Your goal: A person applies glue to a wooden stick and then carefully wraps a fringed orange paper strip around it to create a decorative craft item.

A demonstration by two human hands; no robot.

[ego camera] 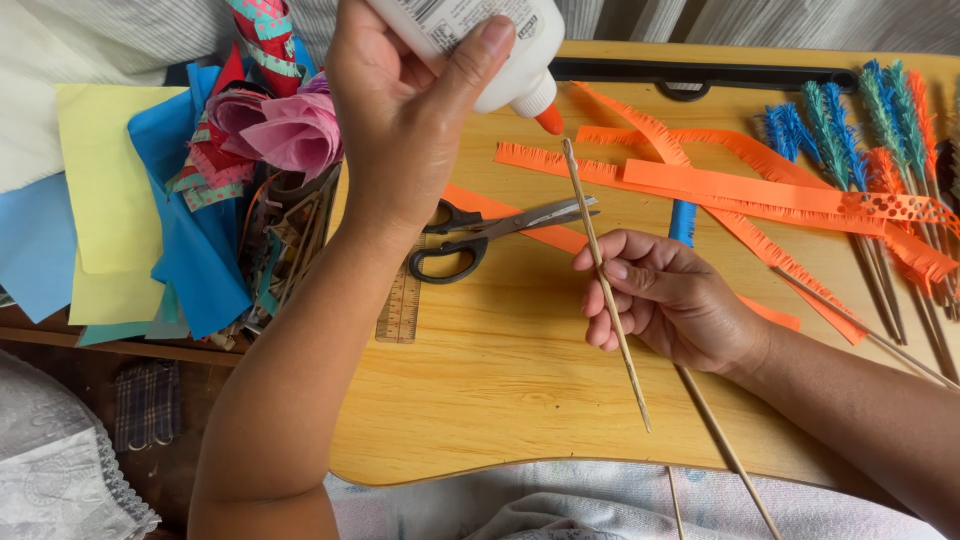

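I'm gripping the glue bottle (480,50) in my left hand (400,110), nozzle tipping toward the skewer (605,285) my right hand (665,300) is pinching; next I'm needing a gentle squeeze near its tip.

A white glue bottle (480,40) with an orange tip. A pale tan wooden skewer (605,285). Bright orange fringed paper strips (740,185) lie on the light yellow-brown wooden table (500,400). Black-handled scissors (470,240). Yellow paper (105,180) and blue paper (190,250) sheets. Blue, green and orange fringed sticks (860,130).

one glue bottle (480,40), one scissors (480,232), one ruler (400,300)
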